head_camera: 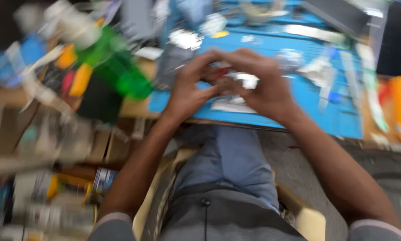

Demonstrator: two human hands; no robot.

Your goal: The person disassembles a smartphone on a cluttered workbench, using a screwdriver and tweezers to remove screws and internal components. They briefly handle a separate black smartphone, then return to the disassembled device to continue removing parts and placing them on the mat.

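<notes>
- Hands meet over a blue mat (pixel 325 120) at the table edge.
- Left hand (pixel 189 89) curls, fingertips pinching a small silvery part (pixel 247 80).
- Right hand (pixel 265 85) closes over the same part from the other side.
- Motion blur hides the part's exact shape.
- Green bottle (pixel 124 71) lies left of the hands.

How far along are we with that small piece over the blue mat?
Hard to judge: the frame is blurred. Nothing reads as finished. In hand: both the left hand and right hand pinch a small silvery part above the blue mat. Loose white pieces lie unused on the mat.
</notes>
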